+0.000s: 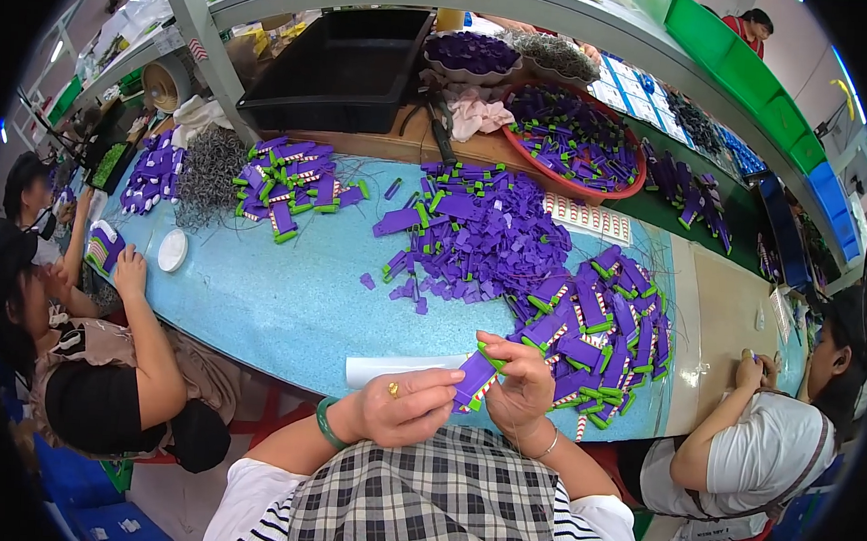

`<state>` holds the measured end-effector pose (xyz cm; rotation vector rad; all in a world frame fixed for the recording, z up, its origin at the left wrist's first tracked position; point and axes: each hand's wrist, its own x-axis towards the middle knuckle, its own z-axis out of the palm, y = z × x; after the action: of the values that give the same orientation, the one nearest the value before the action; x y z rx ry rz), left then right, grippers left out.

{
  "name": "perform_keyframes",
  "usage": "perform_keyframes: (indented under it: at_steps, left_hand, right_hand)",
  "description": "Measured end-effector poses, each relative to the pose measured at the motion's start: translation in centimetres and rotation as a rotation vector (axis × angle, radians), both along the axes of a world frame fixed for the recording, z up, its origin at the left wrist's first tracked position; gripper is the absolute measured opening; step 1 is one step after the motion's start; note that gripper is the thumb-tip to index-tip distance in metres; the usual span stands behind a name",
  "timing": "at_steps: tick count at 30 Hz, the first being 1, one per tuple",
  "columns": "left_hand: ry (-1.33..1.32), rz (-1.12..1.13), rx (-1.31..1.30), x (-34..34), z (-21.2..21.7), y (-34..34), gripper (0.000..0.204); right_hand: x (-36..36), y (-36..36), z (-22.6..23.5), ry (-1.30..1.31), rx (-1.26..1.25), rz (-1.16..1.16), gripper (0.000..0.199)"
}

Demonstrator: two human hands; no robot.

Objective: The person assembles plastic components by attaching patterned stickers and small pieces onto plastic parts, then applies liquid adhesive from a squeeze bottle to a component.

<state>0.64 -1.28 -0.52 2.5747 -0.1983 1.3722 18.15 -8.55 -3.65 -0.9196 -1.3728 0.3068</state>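
I've got a purple-and-green plastic piece (475, 381) with red-and-white striping pinched in the fingers of both my left hand (408, 407) and right hand (522, 386), right by the near edge of the blue surface (278, 293). A heap of similar striped pieces (590, 350) sits just to the right, loose purple parts (493, 239) are piled farther back, and behind those there's a red basin (584, 192).

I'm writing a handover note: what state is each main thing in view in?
Held piece: tilted, gripped from both sides
Left hand: pinching it
Right hand: gripping it
Loose purple parts: heaped
Striped pieces at right: piled, overlapping
Red basin: filled with purple-green parts
Grey wires: tangled
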Motion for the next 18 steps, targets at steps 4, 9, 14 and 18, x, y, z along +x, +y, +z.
perform_keyframes:
  at_steps: [4,9,14,18]
  left_hand:
    - [-0.003,0.007,0.018,0.0,0.0,-0.04,0.011]
    - [-0.008,0.011,0.015,-0.06,-0.18,-0.06,0.012]
    - [-0.015,0.025,0.0,-0.02,-0.19,-0.08,0.013]
    - [-0.021,0.063,-0.001,-0.03,-0.66,0.05,0.015]
  right_hand:
    - [-0.06,0.04,-0.33,0.001,-0.001,-0.012,0.038]
    - [-0.17,0.02,-0.05,-0.016,-0.025,-0.031,0.033]
    - [0.01,0.04,-0.04,-0.036,-0.007,-0.038,0.03]
    - [-0.12,0.14,0.06,-0.005,0.008,-0.053,0.03]
